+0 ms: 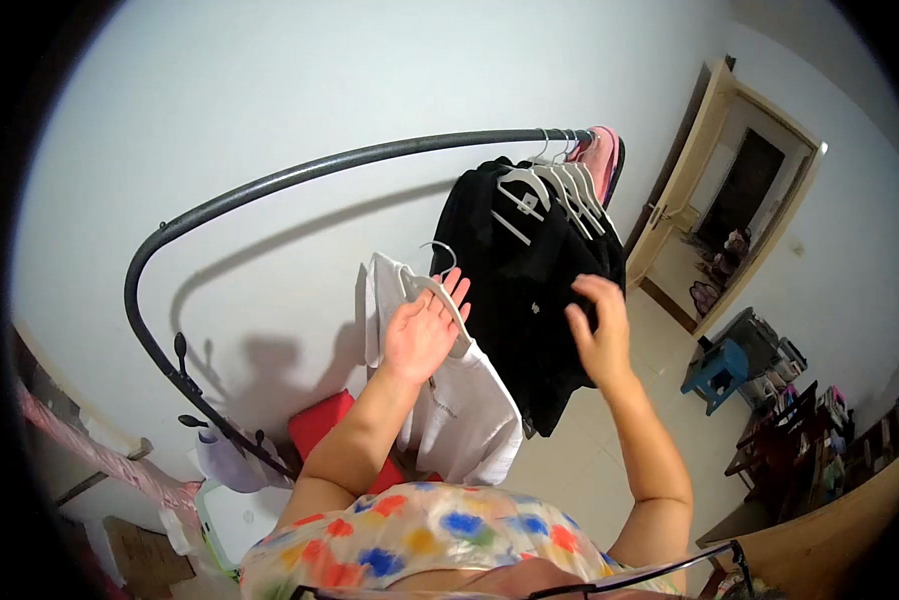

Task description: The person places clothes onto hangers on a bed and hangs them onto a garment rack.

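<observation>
A white shirt hangs on a white clothes hanger, whose metal hook sticks up free of the rail. My left hand bears this hanger near its neck, palm turned up toward me and fingers stretched out; part of the contact is hidden. To the right, my right hand is raised with thumb and fingers apart, in front of a black garment and holding nothing. That black garment hangs from the rail on a white hanger, just beyond the white shirt.
The dark curved metal rail of a clothes rack runs along the wall. More hangers and a pink item crowd its right end. A red object is low behind the shirt. A blue stool and an open door are at right.
</observation>
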Tool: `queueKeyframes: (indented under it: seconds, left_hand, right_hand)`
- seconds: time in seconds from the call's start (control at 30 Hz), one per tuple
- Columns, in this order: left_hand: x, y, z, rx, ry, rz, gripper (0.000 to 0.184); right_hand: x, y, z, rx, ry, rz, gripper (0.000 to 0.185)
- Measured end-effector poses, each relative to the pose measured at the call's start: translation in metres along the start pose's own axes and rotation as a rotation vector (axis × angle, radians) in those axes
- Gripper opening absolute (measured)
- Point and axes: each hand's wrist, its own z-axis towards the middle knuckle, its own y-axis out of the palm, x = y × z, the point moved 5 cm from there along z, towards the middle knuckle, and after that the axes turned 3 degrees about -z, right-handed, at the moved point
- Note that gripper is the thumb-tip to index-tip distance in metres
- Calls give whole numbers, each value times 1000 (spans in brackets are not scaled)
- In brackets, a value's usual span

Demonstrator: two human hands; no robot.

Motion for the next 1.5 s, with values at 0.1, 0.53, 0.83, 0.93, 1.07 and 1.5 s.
queueKeyframes:
  seconds: [0.1, 0.53, 0.83, 0.93, 1.07, 1.5]
  left_hand:
    - [-2, 3, 5, -20, -13, 4, 54]
    - [-13, 1, 10, -13, -132, 171, 65]
    - [8, -43, -43, 221, -194, 110, 34]
    - [14, -61, -58, 291, -169, 58, 28]
    - [22, -70, -76, 325, -143, 60, 28]
    - [45, -86, -109, 346, -154, -53, 23]
  right_hand:
    - [-30, 19, -27, -275, -9, 102, 44]
    - [-10, 51, -73, -464, 543, 285, 23]
    - [18, 18, -1, -269, 588, 241, 24]
    - [11, 14, 23, -223, 542, 183, 25]
    - [12, 21, 44, -190, 516, 151, 25]
    - [23, 68, 22, -208, 514, -35, 27]
